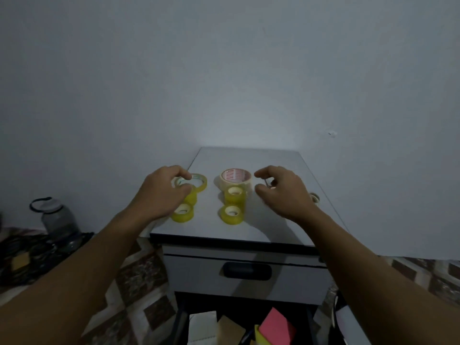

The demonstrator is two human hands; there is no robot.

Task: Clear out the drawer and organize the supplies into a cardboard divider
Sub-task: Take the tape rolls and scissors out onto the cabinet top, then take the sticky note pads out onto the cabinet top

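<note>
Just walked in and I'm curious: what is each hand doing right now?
Left hand: grips the flat yellowish tape roll.
Right hand: fingers curled beside the masking tape, not touching it; cannot tell if it holds anything.

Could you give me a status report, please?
Left hand grips clear tape roll. Right hand curled beside masking tape, grip unclear. Nothing blocking either.

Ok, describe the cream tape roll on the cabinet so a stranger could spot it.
On the grey cabinet top, the rolls stand in two columns. Take the right column's far end: the cream roll is large, with red print inside its core, unlike the small yellow rolls in front and the flat roll the left hand holds.
</note>
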